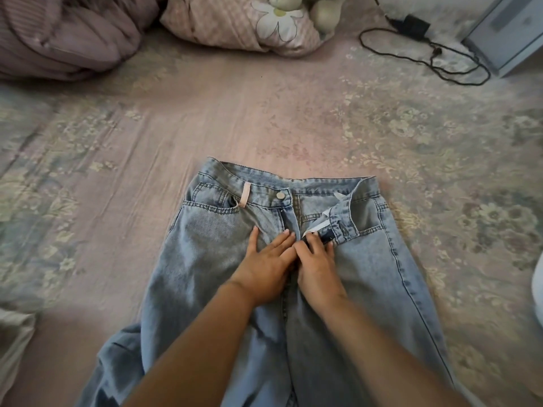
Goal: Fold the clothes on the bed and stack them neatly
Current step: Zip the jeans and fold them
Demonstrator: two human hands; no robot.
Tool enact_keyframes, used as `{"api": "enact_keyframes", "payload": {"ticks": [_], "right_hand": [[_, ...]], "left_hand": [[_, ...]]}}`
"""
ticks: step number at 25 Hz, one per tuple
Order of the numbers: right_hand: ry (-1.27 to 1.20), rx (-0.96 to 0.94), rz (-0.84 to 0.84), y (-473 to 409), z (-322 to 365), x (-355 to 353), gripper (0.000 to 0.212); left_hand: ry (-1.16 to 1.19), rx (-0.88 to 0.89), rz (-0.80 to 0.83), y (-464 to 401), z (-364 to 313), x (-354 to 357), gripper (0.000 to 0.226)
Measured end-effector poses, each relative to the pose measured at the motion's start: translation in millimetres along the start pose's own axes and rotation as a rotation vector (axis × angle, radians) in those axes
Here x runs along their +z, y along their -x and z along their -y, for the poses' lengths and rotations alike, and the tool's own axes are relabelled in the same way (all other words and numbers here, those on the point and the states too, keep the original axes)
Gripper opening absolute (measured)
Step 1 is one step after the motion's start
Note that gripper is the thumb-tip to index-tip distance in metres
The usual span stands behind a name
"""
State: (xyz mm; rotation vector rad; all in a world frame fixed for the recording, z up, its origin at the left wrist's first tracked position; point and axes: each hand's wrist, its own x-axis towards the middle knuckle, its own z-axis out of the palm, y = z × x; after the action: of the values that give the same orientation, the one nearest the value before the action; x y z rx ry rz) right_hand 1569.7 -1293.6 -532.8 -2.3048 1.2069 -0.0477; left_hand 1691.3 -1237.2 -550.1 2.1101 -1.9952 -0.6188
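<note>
A pair of light-blue jeans (205,259) lies front-up in the lower centre of the frame, waistband toward the top, legs running off the bottom edge. No brand or readable writing shows; a plain pink tag (244,195) hangs over the waistband left of centre, and a metal button (280,195) sits at the fly. The fly is open, and the right flap of the waistband is folded over, showing its pale lining.

The left hand (266,267) lies flat on the denim just left of the fly, fingers (283,240) straight and slightly spread. The right hand (318,264) is beside it, touching it, its fingers curled and pinching the folded flap edge at the fly.

The bed (264,113) carries a faded pink-and-green floral sheet, with broad open sheet above the jeans and on both sides. A rumpled mauve blanket (64,33) fills the upper left, a pink pillow with a white flower (235,24) sits at top centre, and a black charger with its cable (417,27) lies at upper right next to a pale box-like unit (505,33). A bit of pale cloth (14,342) shows at the lower left edge.
</note>
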Motion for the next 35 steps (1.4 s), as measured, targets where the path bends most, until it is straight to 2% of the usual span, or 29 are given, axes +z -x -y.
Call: {"api": "enact_keyframes", "payload": {"ticks": [1,3,6,9,12,15,17,19,21,24,26,29,33,35], "right_hand": [[-0.004,-0.021,0.035,-3,-2,-3,0.048],[-0.003,-0.054,0.075,-5,-7,-5,0.05],[-0.011,-0.104,0.035,-3,-17,-7,0.023],[0.131,-0.27,-0.168,-2,-19,-10,0.006],[0.438,-0.426,-0.325,-5,-13,-15,0.013],[0.511,-0.394,-0.243,-9,-8,-16,0.009],[0.377,-0.325,-0.101,-14,-8,-21,0.013],[0.26,-0.293,0.016,-19,-22,-34,0.029],[0.39,-0.361,0.081,-26,-41,-55,0.041],[0.735,-0.547,0.113,-34,-56,-81,0.027],[0.882,-0.588,0.109,-44,-53,-86,0.028],[0.926,-0.662,0.228,-61,-44,-88,0.039],[0.924,-0.65,0.401,-83,-14,-102,0.033],[1.01,-0.643,0.405,-91,8,-100,0.033]], "left_hand": [[-0.028,0.023,0.032,-2,3,-3,0.055],[-0.064,0.013,-0.035,5,-5,1,0.052],[-0.039,-0.126,-0.256,30,-38,24,0.038],[0.01,-0.144,-0.341,38,-45,37,0.043],[-0.001,-0.126,-0.381,37,-43,34,0.043],[-0.035,-0.12,-0.424,38,-47,34,0.042],[-0.08,-0.109,-0.437,37,-46,35,0.042],[-0.134,-0.1,-0.444,37,-45,37,0.043],[-0.174,-0.1,-0.448,37,-45,40,0.044],[-0.206,-0.098,-0.481,35,-44,44,0.045],[-0.229,-0.097,-0.509,34,-43,46,0.045],[-0.242,-0.08,-0.567,35,-43,48,0.044],[-0.264,-0.083,-0.617,34,-42,49,0.045],[-0.262,-0.086,-0.617,33,-42,49,0.045]]}}
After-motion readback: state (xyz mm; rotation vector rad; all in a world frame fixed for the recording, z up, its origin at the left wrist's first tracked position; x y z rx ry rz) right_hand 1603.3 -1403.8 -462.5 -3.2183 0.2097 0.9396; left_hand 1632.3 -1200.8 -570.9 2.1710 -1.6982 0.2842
